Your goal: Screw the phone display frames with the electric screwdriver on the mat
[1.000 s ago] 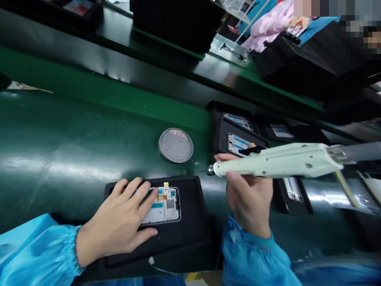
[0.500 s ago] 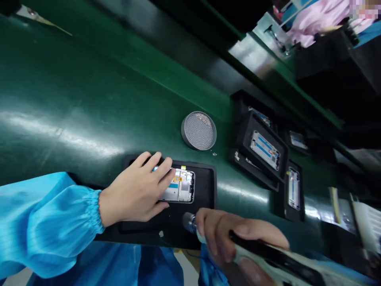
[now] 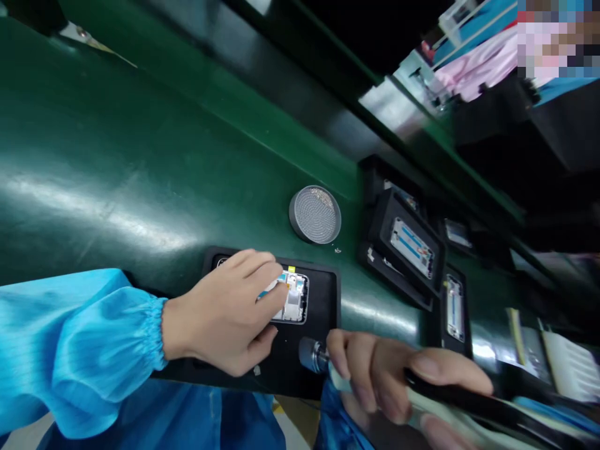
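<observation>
Green tabletop (image 3: 117, 156) runs across the view at a tilt, a long factory bench with a raised edge behind it and a co-worker's pink sleeve (image 3: 478, 65) far off at the upper right. Near the person sits a black rubber tray (image 3: 323, 300), and on it lies a phone frame (image 3: 296, 301), a metal-edged mid-frame with blue strips, a grey patch and a small yellow tab (image 3: 291, 269) at its far end. The left hand (image 3: 225, 312), coming out of a gathered blue smock sleeve (image 3: 79, 350), lies over the near part of the frame, not gripping it: its fingers (image 3: 267, 275) curl down and rest on the frame's surface, hiding much of it. The right hand (image 3: 379, 381) is closed around the pale barrel of an electric screwdriver (image 3: 450, 400), which lies low across the view. Its metal chuck (image 3: 313, 355) points at the tray's near edge, clear of the frame and just beside the black rubber. Above the tray stands a round perforated screw dish (image 3: 315, 214), and further along sit more black trays holding similar phone frames (image 3: 411, 248).
</observation>
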Available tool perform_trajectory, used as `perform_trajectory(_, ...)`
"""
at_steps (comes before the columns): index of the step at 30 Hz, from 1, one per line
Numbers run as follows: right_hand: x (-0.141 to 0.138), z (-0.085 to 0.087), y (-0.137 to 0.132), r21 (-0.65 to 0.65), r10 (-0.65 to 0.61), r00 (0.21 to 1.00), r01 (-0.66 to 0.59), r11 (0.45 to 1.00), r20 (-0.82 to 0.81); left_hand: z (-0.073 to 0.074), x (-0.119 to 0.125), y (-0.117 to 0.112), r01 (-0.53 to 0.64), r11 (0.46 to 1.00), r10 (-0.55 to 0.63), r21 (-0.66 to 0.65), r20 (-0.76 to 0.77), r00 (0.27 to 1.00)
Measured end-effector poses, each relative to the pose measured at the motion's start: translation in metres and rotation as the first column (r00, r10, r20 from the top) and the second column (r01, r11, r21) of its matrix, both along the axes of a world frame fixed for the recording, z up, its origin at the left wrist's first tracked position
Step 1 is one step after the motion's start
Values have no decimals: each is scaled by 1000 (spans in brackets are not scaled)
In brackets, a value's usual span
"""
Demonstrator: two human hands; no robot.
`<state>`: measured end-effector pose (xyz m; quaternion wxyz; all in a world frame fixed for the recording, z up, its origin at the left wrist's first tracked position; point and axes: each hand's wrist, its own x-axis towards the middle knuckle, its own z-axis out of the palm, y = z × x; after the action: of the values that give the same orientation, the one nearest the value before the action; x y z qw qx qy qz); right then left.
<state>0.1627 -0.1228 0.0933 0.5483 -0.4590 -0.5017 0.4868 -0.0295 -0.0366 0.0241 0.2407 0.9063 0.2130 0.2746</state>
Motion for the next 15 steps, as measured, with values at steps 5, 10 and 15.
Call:
perform_trajectory(5,1,1,2,-32,-156,981,154,988,-114,4,1,-12,29,933,23,-359,141,990)
perform_trajectory(10,-7,3,13,-25,-187,974,185,982,-127,2,2,-14,141,864,-41,-484,213,976)
perform_trajectory(15,-10,1,26,18,-198,969,203,979,-150,-4,3,-13,126,904,-22,-408,250,968)
